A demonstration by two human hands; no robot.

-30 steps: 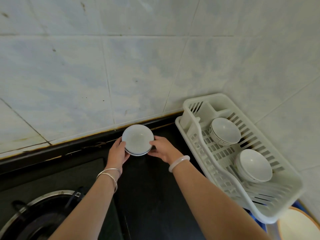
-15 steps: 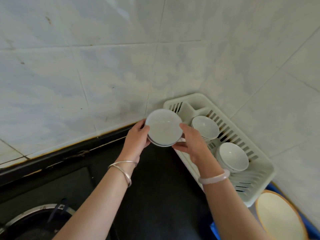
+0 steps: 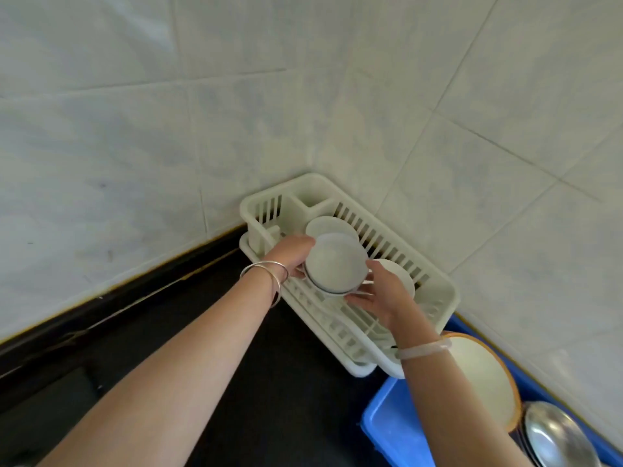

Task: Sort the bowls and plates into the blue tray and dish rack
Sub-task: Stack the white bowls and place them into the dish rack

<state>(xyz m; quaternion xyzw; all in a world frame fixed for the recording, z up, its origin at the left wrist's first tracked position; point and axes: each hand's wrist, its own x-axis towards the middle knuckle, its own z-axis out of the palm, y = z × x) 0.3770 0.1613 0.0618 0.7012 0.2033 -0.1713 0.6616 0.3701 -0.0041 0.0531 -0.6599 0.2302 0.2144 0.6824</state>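
Note:
A small stack of white bowls (image 3: 335,262) hangs over the white dish rack (image 3: 435,281) in the wall corner. My left hand (image 3: 293,256) grips the stack's left rim and my right hand (image 3: 381,294) holds its lower right edge. Inside the rack, one white bowl (image 3: 328,225) shows behind the stack and another bowl (image 3: 401,274) lies partly hidden behind my right hand. At the lower right the blue tray (image 3: 394,429) holds a cream plate with an orange rim (image 3: 482,375) and a metal plate (image 3: 556,436).
The rack stands on a black counter (image 3: 276,382) against tiled walls (image 3: 202,129). The rack's cutlery compartment (image 3: 269,210) is at its far left end. The blue tray touches the rack's near end.
Both hands carried the bowl stack to the right, from above the black counter to above the rack. The view swung right, and the stove left the frame.

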